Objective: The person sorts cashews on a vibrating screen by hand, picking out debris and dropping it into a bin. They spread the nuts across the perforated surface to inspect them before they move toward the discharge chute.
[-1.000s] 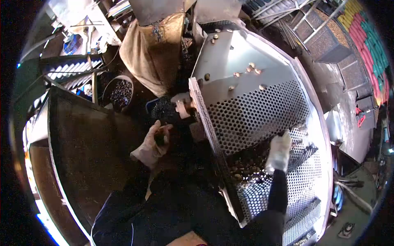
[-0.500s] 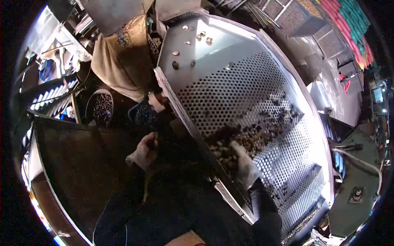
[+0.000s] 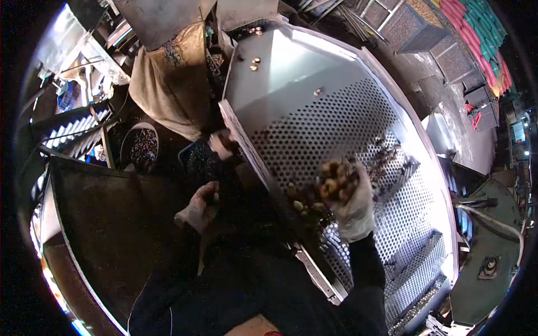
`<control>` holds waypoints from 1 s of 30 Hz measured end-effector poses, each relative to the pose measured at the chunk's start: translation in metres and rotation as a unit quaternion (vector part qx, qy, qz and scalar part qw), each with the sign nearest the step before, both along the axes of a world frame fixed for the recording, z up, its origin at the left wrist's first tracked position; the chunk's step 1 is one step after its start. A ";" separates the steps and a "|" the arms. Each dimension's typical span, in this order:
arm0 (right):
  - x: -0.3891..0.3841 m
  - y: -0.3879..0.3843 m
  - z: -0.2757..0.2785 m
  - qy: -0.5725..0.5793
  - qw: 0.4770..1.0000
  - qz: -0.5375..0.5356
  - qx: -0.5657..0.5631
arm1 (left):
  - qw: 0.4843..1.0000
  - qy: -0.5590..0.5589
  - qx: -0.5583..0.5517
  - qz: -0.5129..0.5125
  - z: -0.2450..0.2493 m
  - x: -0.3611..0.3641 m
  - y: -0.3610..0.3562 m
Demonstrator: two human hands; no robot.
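Observation:
My right hand point(image 3: 356, 210), in a pale glove, is over the perforated metal screen point(image 3: 314, 129). Its fingers curl around a cupped handful of brown nuts point(image 3: 338, 182), which look a little blurred. More loose nuts point(image 3: 302, 207) lie on the screen to the left of that hand, and a darker strip of nuts and bits point(image 3: 389, 157) lies on its far side. My left hand point(image 3: 200, 206), also pale-gloved, is held off the screen above a dark area, its fingers curled in. What it holds, if anything, cannot be made out.
A few nuts point(image 3: 255, 64) lie on the smooth upper plate. Left of the screen are a bucket of dark nuts point(image 3: 140, 147), a blue-rimmed container point(image 3: 196, 159), another person's hand point(image 3: 222, 144) and a hanging sack cloth point(image 3: 168, 84). Stacked coloured sacks point(image 3: 476, 45) stand far right.
My right hand has moved up and to the right across the screen, gathering nuts into its palm. Nuts on the upper plate have shifted and fewer show. My left hand has hardly moved.

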State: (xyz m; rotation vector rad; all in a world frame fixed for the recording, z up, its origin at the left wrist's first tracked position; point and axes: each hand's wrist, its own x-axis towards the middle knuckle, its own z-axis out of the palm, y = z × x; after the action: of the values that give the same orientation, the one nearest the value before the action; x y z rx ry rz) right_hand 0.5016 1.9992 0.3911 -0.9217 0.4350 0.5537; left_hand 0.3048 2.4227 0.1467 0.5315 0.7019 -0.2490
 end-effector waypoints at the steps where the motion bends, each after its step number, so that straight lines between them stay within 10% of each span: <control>1: 0.010 0.007 0.020 -0.015 1.000 -0.005 0.003 | 1.000 0.003 0.014 0.018 -0.006 0.000 -0.002; 6: 0.046 -0.025 0.017 -0.113 0.991 0.070 -0.001 | 0.993 0.024 0.107 0.045 0.004 -0.010 -0.011; 9: 0.061 -0.047 0.006 -0.083 0.951 0.019 -0.298 | 0.962 0.011 0.232 0.144 -0.012 -0.017 -0.038; 11: 0.075 -0.073 -0.020 -0.105 0.892 -0.008 -0.440 | 0.984 0.070 0.034 0.163 0.017 -0.011 -0.029; 16: 0.095 -0.072 -0.064 -0.115 0.598 0.207 -0.766 | 0.997 -0.038 -0.012 0.059 -0.094 -0.038 0.014; 19: 0.054 -0.055 -0.103 -0.206 0.411 0.279 -0.843 | 0.995 0.005 0.074 0.070 -0.058 -0.033 -0.006; 23: -0.009 0.001 -0.079 -0.231 0.595 0.249 -0.729 | 0.980 -0.029 0.197 0.002 -0.069 -0.037 -0.007; 27: -0.052 -0.010 -0.128 -0.466 0.669 0.236 -0.529 | 0.919 -0.091 0.381 -0.047 -0.015 -0.027 -0.032; 29: -0.051 -0.022 -0.162 -0.651 0.402 0.264 -0.587 | 0.977 -0.011 0.210 0.032 -0.055 -0.023 -0.025; 30: -0.054 -0.025 -0.183 -0.644 0.437 0.263 -0.570 | 0.985 0.029 0.157 0.059 -0.055 -0.020 -0.027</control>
State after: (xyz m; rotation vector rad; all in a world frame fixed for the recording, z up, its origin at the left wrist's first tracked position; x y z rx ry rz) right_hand 0.4480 1.9743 0.2085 -2.5130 -1.1692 -0.1790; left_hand 0.2849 2.3957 0.0914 0.7824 0.8333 -0.0418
